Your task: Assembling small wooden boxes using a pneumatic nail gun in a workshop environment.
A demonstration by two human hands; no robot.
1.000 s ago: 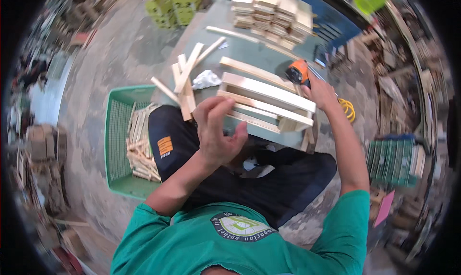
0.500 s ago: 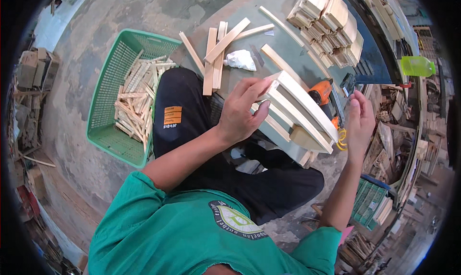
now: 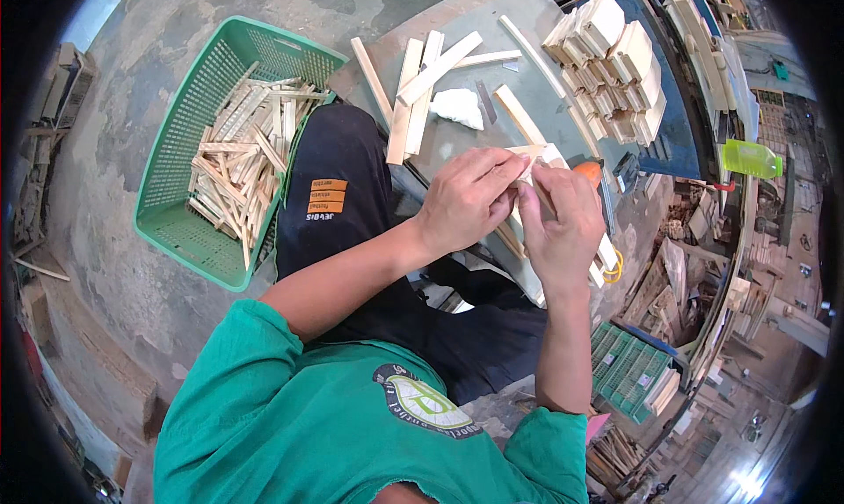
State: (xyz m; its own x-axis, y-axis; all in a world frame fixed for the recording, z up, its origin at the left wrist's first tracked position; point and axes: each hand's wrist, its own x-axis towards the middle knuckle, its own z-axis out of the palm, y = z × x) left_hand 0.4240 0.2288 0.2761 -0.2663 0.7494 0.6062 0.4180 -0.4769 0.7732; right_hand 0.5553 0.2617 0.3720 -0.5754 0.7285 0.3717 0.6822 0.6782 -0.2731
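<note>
L hand point(image 3: 470, 196) & R hand point(image 3: 563, 222) meet at the far end of wooden frame point(image 3: 607, 252), which sits over R side of worktop point(image 3: 527, 95); each grip's fingertips drawn in close there, but can't tell if either is clamped on it. Orange tool point(image 3: 587, 171) just beyond R hand, partly hid; loose slats point(image 3: 440, 69) + white crumpled lump point(image 3: 457, 108) further L, green basket point(image 3: 176, 143) w/ sticks point(image 3: 233, 174) beside L knee.

1. My shirt point(image 3: 290, 416) is green, short-sleeved, with a dark-rimmed round emblem point(image 3: 428, 403), yellow-green in the middle.
2. My trousers point(image 3: 338, 148) are dark, with an orange patch point(image 3: 328, 196) above white lettering point(image 3: 325, 216).
3. My left hand point(image 3: 468, 198) is bare.
</note>
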